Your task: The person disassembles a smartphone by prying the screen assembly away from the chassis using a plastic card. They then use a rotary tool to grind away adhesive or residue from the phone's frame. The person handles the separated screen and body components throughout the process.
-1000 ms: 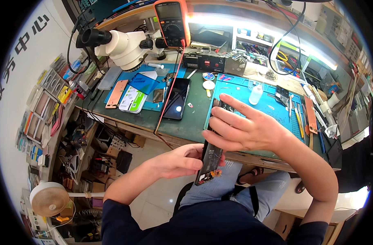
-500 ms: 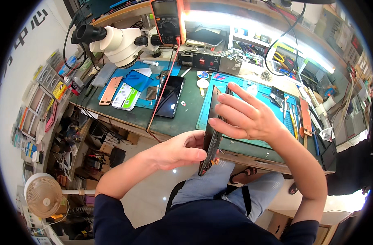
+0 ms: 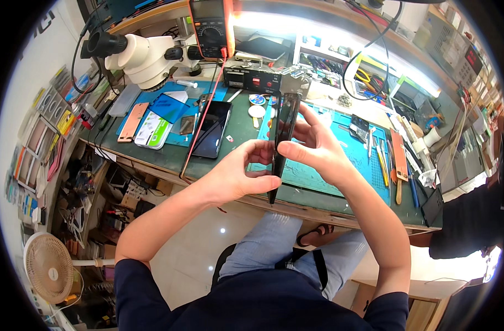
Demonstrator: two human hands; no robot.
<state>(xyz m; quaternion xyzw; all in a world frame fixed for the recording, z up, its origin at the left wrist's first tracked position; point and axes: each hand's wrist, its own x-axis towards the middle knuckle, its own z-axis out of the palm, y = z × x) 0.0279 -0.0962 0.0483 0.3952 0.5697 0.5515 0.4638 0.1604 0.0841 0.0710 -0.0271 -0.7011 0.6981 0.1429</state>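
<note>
Upright and nearly edge-on, a dark, thin phone (image 3: 285,124) is held above the front of the workbench. Two layers show along it, with a narrow gap near its top; I cannot tell whether they are joined. My left hand (image 3: 242,172) grips its left side and lower part, fingers curled and thumb toward the bottom end. My right hand (image 3: 322,148) closes on it from the right, thumb on the near edge and fingers behind, partly hidden. Behind it lies a blue work mat (image 3: 340,165).
Left on the bench lie a black-screened phone (image 3: 212,129), a pink phone back (image 3: 134,122) and a white-green box (image 3: 154,131). A microscope (image 3: 139,58) and an orange multimeter (image 3: 212,33) stand behind. Tweezers and screwdrivers (image 3: 381,163) lie right. A person's dark sleeve (image 3: 467,226) shows at far right.
The phone has moved up and away from my lap, over the bench. My right hand has turned from spread fingers over its top to a thumb-and-fingers grip. The view has shifted slightly.
</note>
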